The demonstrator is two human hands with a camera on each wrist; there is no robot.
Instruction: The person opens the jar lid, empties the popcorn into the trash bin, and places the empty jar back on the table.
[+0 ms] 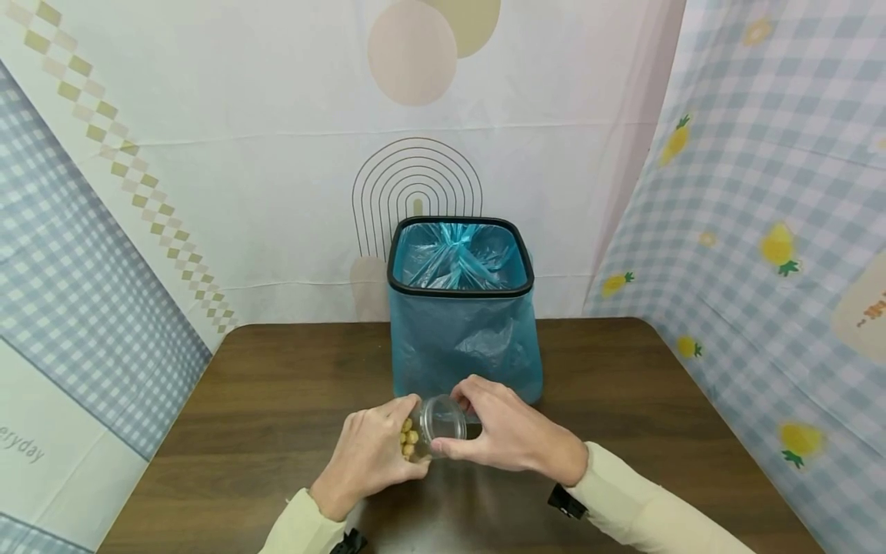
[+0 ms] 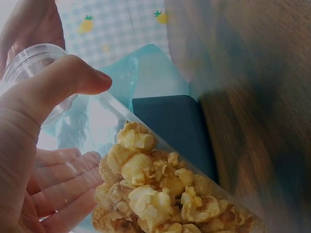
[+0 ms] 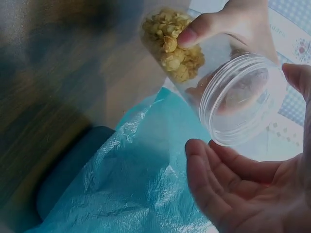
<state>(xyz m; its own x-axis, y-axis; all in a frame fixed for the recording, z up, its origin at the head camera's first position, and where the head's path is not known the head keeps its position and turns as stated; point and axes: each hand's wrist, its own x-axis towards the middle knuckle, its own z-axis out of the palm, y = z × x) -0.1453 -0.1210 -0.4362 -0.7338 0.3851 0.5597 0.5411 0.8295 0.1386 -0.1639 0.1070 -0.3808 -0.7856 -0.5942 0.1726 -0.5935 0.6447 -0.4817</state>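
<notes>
A clear jar (image 1: 446,422) lies tipped on its side between both hands, held over the table, its ridged round end facing right. Caramel popcorn (image 2: 150,189) fills its other end. My left hand (image 1: 370,446) grips the jar's body, thumb on the near side and fingers around the far side. At the ridged end is my right hand (image 1: 512,427), its thumb against the rim and its curled fingers around the opposite edge. In the right wrist view, the clear rim (image 3: 238,104) sits between that thumb and fingertips.
Just behind the hands stands a bin with a black rim (image 1: 460,293), lined with a blue plastic bag (image 1: 467,338) whose gathered, twisted part sits inside the opening. It stands on a dark wooden table (image 1: 298,385). Patterned cloths (image 1: 734,192) hang along the back and sides.
</notes>
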